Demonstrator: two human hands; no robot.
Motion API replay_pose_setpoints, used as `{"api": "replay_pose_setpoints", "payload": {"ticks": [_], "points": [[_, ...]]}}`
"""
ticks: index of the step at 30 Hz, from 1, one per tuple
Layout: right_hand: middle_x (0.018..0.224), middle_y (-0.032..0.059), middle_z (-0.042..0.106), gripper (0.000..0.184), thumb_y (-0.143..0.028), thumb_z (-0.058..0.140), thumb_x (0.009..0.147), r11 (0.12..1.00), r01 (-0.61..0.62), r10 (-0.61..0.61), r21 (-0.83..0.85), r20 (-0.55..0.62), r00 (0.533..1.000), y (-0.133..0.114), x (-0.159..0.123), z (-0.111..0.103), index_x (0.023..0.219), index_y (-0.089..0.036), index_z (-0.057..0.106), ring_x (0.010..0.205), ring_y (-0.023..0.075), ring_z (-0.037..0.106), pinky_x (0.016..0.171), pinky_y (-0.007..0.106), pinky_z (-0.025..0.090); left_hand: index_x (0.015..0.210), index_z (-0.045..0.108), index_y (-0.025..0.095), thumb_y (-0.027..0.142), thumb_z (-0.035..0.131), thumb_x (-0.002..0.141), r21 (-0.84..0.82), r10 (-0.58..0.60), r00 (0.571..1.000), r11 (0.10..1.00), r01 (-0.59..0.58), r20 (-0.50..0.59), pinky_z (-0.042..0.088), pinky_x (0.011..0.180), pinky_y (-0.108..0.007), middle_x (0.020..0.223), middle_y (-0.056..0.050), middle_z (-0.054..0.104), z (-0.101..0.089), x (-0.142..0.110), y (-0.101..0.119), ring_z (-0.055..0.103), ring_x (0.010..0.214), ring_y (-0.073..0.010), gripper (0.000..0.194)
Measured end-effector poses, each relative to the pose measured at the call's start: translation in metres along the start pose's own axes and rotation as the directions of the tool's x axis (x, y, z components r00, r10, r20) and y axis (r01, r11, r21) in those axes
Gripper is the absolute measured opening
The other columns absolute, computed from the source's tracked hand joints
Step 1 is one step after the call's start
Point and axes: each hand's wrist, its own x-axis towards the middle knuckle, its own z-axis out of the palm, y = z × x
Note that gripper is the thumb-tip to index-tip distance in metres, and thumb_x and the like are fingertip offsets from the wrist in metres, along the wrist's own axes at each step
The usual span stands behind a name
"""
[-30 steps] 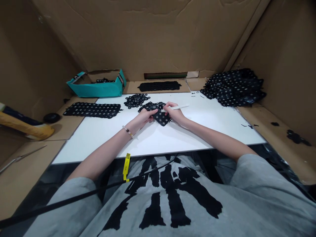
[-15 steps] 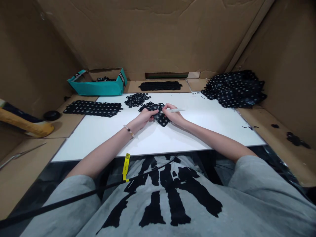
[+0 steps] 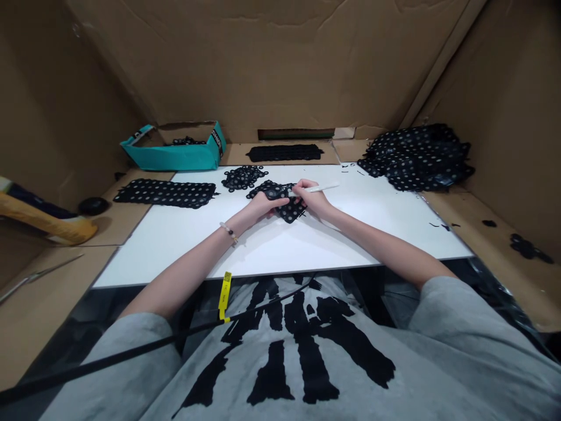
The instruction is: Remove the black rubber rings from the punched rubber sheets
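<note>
My left hand point(image 3: 264, 204) is closed on a black sheet point(image 3: 290, 214) with rows of pale round dots, its thumb lying across the top. In my right hand point(image 3: 314, 197) is a slim white pen-like tool point(image 3: 328, 187), gripped like a pencil. Its tip meets the sheet close to my left thumb; the exact contact is too small to make out. Just behind my left hand lies a pile of small black rings point(image 3: 243, 177). All of this is over a white board point(image 3: 280, 254).
A dotted black sheet point(image 3: 166, 193) lies at left and another black strip point(image 3: 284, 152) at the back. A teal box point(image 3: 175, 158) holds small black pieces. At back right is a heap of dotted sheets point(image 3: 416, 156). Cardboard walls point(image 3: 280, 70) surround the board; a thin metal tool point(image 3: 39, 275) lies far left.
My right hand and the white tool have shifted slightly right, and the tool's rear end is raised. The left thumb has slid a little right over the dotted sheet.
</note>
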Motion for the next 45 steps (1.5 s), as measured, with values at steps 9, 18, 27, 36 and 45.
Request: {"api": "replay_pose_setpoints", "payload": {"ticks": [9,18,27,36,45], "points": [[0.072,0.0002,0.061,0.022,-0.036,0.069,0.074,0.990,-0.089,0.084,0.106,0.051,0.995,-0.017,-0.003,-0.005,0.070,-0.021,0.054,0.054,0.0136,0.061,0.039,0.023,0.026,0.075,0.063,0.014,0.024,0.087,0.067,-0.155,-0.049,0.999,0.987,0.044,-0.023,0.031,0.041,-0.024,0.063,0.000,0.058,-0.001,0.002,0.002,0.044,0.046,-0.0077,0.027],[0.092,0.0043,0.069,0.015,-0.031,0.065,0.074,0.994,-0.079,0.078,0.080,0.022,0.997,-0.018,-0.005,-0.004,0.068,-0.019,0.056,0.056,0.0112,0.060,0.041,0.022,0.027,0.076,0.063,0.013,0.023,0.086,0.069,-0.219,-0.106,0.993,0.971,0.093,-0.046,0.033,0.043,-0.024,0.067,-0.003,0.062,-0.003,0.004,0.002,0.049,0.049,-0.0085,0.026],[0.087,-0.0001,0.064,0.020,-0.040,0.054,0.085,0.957,0.215,-0.212,-0.193,0.036,0.977,-0.005,-0.017,0.002,0.075,-0.022,0.053,0.074,0.0162,0.054,0.066,0.028,0.041,0.070,0.063,0.014,0.025,0.088,0.065,-0.232,-0.121,0.991,0.967,0.105,-0.056,0.033,0.047,-0.023,0.065,-0.001,0.061,-0.003,0.001,-0.002,0.045,0.050,-0.0068,0.028],[0.073,-0.0016,0.057,0.021,-0.041,0.058,0.081,0.963,0.210,-0.202,-0.167,0.063,0.977,-0.005,-0.008,0.000,0.073,-0.022,0.054,0.073,0.0165,0.050,0.068,0.028,0.038,0.068,0.063,0.013,0.024,0.085,0.070,-0.243,-0.161,0.987,0.958,0.150,-0.024,0.039,0.051,-0.022,0.065,-0.003,0.062,-0.005,-0.001,0.007,0.050,0.055,-0.0085,0.025],[0.069,-0.0022,0.055,0.020,-0.036,0.065,0.072,0.987,-0.003,-0.002,0.162,0.030,1.000,-0.012,0.001,-0.007,0.065,-0.021,0.053,0.073,0.0143,0.051,0.070,0.026,0.044,0.100,0.071,0.014,0.033,0.091,0.063,-0.212,-0.083,0.996,0.974,0.076,-0.024,0.044,0.053,-0.024,0.085,-0.006,0.072,-0.001,-0.003,0.009,0.063,0.067,-0.0154,0.046]]}}
